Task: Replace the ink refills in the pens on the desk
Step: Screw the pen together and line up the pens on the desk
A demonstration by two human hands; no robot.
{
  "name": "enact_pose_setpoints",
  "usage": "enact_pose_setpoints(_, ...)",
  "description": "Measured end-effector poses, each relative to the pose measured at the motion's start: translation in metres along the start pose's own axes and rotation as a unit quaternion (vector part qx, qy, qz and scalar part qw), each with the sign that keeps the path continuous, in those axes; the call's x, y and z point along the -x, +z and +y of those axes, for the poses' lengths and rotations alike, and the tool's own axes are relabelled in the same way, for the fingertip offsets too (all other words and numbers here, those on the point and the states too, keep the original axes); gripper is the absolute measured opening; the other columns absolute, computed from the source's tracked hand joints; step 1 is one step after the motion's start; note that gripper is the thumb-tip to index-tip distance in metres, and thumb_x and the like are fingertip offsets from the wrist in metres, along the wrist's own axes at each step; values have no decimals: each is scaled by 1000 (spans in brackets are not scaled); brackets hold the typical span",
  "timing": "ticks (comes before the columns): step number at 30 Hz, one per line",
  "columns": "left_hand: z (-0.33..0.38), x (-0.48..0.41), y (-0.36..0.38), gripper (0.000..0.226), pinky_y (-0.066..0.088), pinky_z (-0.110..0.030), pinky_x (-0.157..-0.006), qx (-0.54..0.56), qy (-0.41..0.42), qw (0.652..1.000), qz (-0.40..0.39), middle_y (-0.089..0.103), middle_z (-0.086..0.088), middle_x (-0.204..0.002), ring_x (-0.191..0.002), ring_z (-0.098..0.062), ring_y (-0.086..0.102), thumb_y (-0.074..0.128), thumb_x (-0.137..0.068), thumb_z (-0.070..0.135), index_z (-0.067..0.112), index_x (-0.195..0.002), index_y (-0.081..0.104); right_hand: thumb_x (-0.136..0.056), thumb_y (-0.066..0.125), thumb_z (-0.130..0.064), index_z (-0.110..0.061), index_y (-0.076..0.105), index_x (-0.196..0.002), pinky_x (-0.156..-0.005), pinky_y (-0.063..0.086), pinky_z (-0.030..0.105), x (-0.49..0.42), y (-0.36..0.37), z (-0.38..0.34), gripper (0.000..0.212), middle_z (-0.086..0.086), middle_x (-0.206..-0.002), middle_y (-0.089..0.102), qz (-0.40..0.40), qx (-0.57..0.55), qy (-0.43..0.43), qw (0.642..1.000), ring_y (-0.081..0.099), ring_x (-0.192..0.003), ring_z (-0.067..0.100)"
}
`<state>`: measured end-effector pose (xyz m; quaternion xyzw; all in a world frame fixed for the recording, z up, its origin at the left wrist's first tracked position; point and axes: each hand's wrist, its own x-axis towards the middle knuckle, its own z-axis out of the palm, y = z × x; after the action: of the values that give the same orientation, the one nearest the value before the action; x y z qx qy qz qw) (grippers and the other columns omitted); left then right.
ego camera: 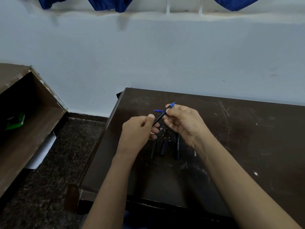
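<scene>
Above the dark wooden desk (231,146) I hold a black pen (159,119) with a blue tip section, tilted up to the right. My left hand (140,131) grips its lower barrel end. My right hand (183,123) pinches the blue upper end. A blue refill piece (158,110) lies on the desk just behind the pen. Below my hands lie a black pen with white lettering (177,148), a short black cap (163,148) and a thin black barrel piece (153,149).
A small pale piece (195,153) lies on the desk beside my right wrist. A brown open shelf unit (29,123) with a green packet (15,121) stands to the left across a speckled floor. The wall is right behind the desk.
</scene>
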<state>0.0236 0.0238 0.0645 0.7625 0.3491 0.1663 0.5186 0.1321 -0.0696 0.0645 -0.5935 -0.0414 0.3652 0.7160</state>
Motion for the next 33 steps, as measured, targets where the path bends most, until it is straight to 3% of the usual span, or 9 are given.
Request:
enact_pose_setpoints(4,-5,-2,-3,10,43,-5,-55,-26,39,999,-1,68,5,-72,-60,3,61,68,-84,29,20,-88,68,-86,63,-3,-12,69,-84,-70,53,25,0,-1,1,11,7,-80,69,-2,2,0,1000,66,-72,13)
enact_pose_setpoints(7,-7,-3,-2,20,51,-16,-65,-4,5,1000,3,69,4,-87,-76,-5,65,61,-86,42,24,-97,63,-86,63,-3,-12,69,-83,-73,53,26,1,0,0,11,7,-80,70,-10,-6,1,1000,68,-72,13)
enact_pose_setpoints(10,-2,-2,-1,38,51,-15,-55,13,-38,999,-14,73,-1,-81,-69,-8,69,40,-97,43,19,-88,68,-86,64,-4,-12,69,-83,-74,53,26,1,1,0,10,8,-82,69,-10,-2,5,1000,67,-73,13)
enact_pose_setpoints(13,-3,0,-2,31,42,-3,-46,-24,6,999,-23,72,1,-70,-56,2,65,51,-95,33,15,-81,72,-87,64,-4,-12,69,-83,-71,53,25,1,2,0,11,7,-80,68,-10,0,6,1000,65,-70,12)
enact_pose_setpoints(17,-8,-2,-1,16,44,-5,-51,-10,33,999,-4,70,3,-76,-57,6,61,68,-83,31,18,-93,65,-87,63,-4,-12,68,-81,-69,54,24,1,0,-1,11,7,-79,68,-15,-21,11,1000,66,-68,12)
enact_pose_setpoints(22,-2,-1,1,41,47,-17,-52,8,-43,998,-41,74,-1,-75,-64,-9,70,42,-98,39,16,-79,71,-87,63,-5,-12,67,-84,-73,54,26,0,1,0,8,5,-77,67,-18,-20,17,999,64,-64,9)
enact_pose_setpoints(27,-6,-1,-2,13,53,-12,-58,-21,29,999,-21,70,4,-68,-58,1,65,66,-86,30,18,-83,67,-87,63,-5,-10,66,-83,-69,55,24,0,1,1,7,4,-73,65,-17,-25,16,999,62,-62,10)
enact_pose_setpoints(30,-5,-1,-1,29,60,-24,-66,35,-19,999,-36,71,0,-72,-64,-8,70,54,-93,36,12,-87,69,-87,64,-6,-11,66,-81,-71,54,25,0,0,1,8,3,-73,65,-17,-19,13,1000,62,-63,10)
enact_pose_setpoints(33,-2,1,0,37,59,-22,-61,33,-37,997,-58,71,-5,-71,-63,-11,70,47,-98,32,9,-83,72,-87,64,-6,-11,66,-79,-72,54,25,0,1,2,10,2,-71,63,-18,-11,11,1000,60,-62,9)
